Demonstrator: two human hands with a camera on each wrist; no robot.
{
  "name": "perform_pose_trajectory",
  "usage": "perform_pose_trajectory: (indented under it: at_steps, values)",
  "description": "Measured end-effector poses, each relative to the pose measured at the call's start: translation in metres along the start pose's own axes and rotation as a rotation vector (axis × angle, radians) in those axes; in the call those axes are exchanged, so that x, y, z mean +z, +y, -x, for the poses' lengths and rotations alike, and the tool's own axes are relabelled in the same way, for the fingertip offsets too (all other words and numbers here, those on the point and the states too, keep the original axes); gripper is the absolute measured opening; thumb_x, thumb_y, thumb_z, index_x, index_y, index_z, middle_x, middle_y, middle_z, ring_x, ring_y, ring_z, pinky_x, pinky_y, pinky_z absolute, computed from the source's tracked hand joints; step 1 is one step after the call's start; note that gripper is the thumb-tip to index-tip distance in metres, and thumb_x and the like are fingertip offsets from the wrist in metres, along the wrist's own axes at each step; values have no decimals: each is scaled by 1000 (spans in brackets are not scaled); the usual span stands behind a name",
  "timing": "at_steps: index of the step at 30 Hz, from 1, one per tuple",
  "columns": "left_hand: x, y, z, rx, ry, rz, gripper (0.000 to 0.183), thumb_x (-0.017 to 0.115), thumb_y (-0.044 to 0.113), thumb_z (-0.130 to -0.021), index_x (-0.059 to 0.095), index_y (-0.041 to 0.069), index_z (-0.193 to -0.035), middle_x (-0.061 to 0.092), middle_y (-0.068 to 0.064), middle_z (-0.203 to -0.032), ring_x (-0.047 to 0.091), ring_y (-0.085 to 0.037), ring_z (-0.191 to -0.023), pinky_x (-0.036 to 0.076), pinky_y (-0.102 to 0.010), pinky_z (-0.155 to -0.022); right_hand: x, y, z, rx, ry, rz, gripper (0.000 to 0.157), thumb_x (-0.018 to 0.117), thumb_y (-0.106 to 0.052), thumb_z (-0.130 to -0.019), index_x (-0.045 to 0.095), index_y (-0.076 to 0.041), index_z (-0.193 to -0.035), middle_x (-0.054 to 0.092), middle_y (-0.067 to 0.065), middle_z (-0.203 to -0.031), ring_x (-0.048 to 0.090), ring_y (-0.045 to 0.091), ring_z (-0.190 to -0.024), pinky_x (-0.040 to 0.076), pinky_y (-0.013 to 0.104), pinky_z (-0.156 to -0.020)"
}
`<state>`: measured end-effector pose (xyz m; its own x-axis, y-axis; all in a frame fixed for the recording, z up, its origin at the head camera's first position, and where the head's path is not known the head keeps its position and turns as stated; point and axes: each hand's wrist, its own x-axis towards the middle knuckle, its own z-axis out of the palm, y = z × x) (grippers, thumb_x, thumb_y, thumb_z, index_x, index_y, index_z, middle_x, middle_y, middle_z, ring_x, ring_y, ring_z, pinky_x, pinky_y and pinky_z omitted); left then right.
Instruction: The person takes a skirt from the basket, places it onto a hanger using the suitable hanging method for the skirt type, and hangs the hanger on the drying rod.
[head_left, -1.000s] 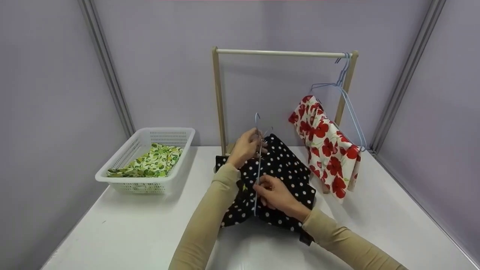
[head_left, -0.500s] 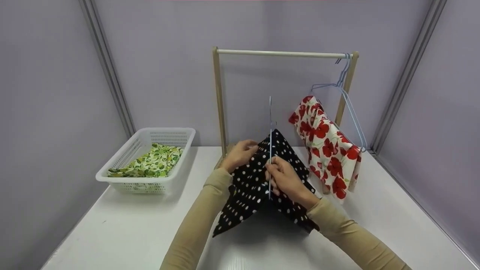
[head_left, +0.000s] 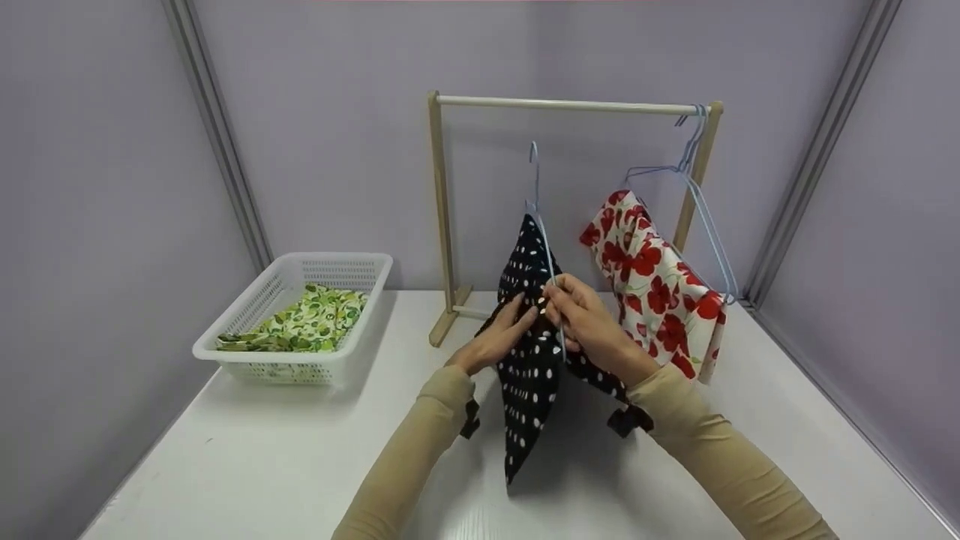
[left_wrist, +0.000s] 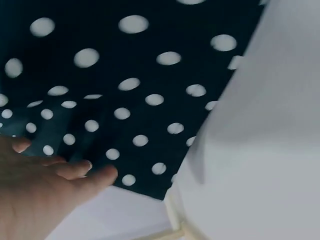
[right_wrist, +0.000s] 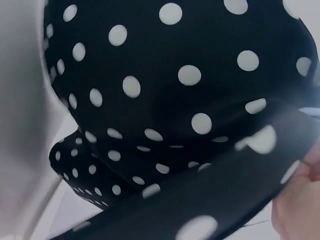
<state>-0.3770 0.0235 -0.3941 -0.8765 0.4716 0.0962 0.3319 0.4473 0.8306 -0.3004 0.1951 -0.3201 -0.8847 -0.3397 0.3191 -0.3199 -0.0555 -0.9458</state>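
My right hand (head_left: 589, 322) pinches the side wire of a light blue hanger (head_left: 537, 176), whose hook points up above it. Draped on this hanger is a black garment with white polka dots (head_left: 529, 397), its lower corner hanging down near the table. My left hand (head_left: 495, 343) rests against the left side of the cloth with its fingers extended. The left wrist view has those fingers (left_wrist: 97, 180) spread beside the dotted fabric. At the right edge of the right wrist view, part of my right hand (right_wrist: 300, 205) shows by a fold of the garment.
Behind stands a wooden rack (head_left: 441, 202) with a white bar (head_left: 555, 103). From its right end hang blue hangers (head_left: 712, 232) and a red-flowered white garment (head_left: 652, 270). A white plastic basket (head_left: 292, 358) on the left holds green patterned cloth (head_left: 319, 319).
The hanger and dotted garment have risen from the table, the cloth swinging narrower. My left hand has let go of the hanger and moved down onto the cloth; my right hand has moved up and right.
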Motion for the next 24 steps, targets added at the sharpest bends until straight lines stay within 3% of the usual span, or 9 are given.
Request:
perform_pose_trajectory:
  at_steps: [6,12,15,17,20,24]
  values:
    - [26,-3,3,80,-50,95,80,19,71,-96,1,25,-159,3,2,-166,6,-20,-153,11,-48,-123,-10,1,-12,35,-18,-138,16,35,-17,-108,41,-3,-107,44,-1,-68,31,3,-43,31,15,-36]
    - [45,-7,13,151,-9,178,69,12,61,-102,2,24,-159,5,4,-166,4,-20,-153,7,-47,-124,-22,-1,-22,40,51,-166,15,34,-17,-108,44,-6,-109,45,-2,-68,34,2,-46,33,12,-37]
    - [52,-6,20,188,-6,273,65,21,53,-103,4,24,-159,9,0,-166,9,-22,-153,11,-47,-124,-27,-3,-25,29,75,-138,15,34,-18,-108,44,-7,-109,46,-3,-69,35,2,-46,34,12,-38]
    - [56,-4,24,220,6,280,68,31,48,-100,6,25,-159,13,-2,-165,15,-22,-152,17,-46,-123,-29,-4,-27,24,89,-132,15,34,-18,-108,44,-7,-108,46,-3,-69,36,3,-46,35,13,-38]
    - [64,-1,29,231,35,220,82,46,49,-89,7,29,-158,21,-1,-163,28,-20,-147,28,-44,-119,-31,-5,-30,11,109,-130,18,35,-18,-107,42,-2,-110,46,-3,-68,35,3,-46,34,13,-37]
    - [75,4,31,210,86,122,98,63,63,-81,5,40,-156,22,10,-161,28,-13,-146,29,-43,-118,-31,-3,-35,5,122,-128,18,35,-19,-107,41,-2,-110,46,-2,-69,35,4,-47,35,14,-39]
